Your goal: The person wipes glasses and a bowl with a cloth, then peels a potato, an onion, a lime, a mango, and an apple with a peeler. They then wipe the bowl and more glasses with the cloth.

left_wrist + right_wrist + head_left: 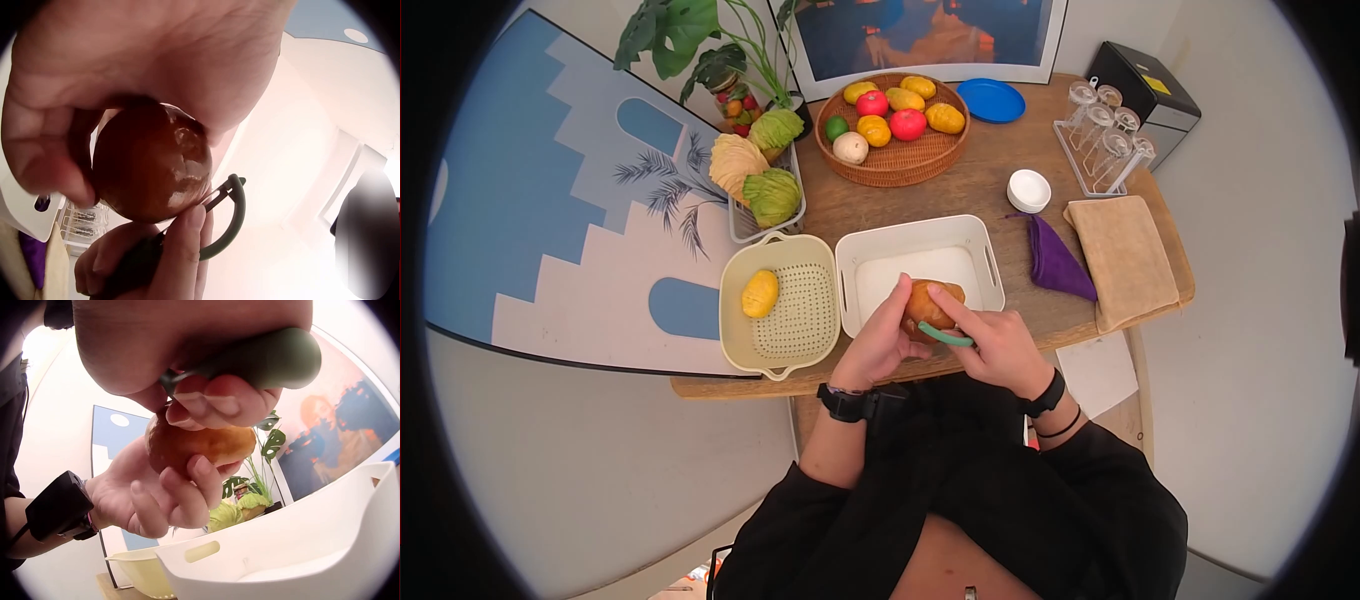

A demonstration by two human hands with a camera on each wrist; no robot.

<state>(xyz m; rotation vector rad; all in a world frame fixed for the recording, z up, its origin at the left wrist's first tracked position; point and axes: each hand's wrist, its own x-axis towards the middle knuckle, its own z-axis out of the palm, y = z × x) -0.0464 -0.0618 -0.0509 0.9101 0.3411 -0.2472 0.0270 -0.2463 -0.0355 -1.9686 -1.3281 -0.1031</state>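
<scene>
A brown, shiny-skinned vegetable [933, 302] is held over the near part of a white bin [880, 253]. My left hand [877, 347] grips it from the left side, and its fingers curl round the brown body [147, 165] in the left wrist view. The right hand [1006, 350] holds a green peeler [945, 335] against the near right side of it. In the right wrist view the peeler's handle [269, 361] lies inside the curled right fingers. The blade's contact with the skin is partly hidden by the fingers.
A yellow colander [800, 300] with one yellow potato [760, 294] stands left of the bin. Behind are a wicker basket [890, 172] of produce, a crate [743, 226] of cabbages and a blue plate [991, 101]. Rightward lie a white bowl [1029, 190], purple cloth [1058, 262], tan cloth [1122, 260] and glasses [1112, 150].
</scene>
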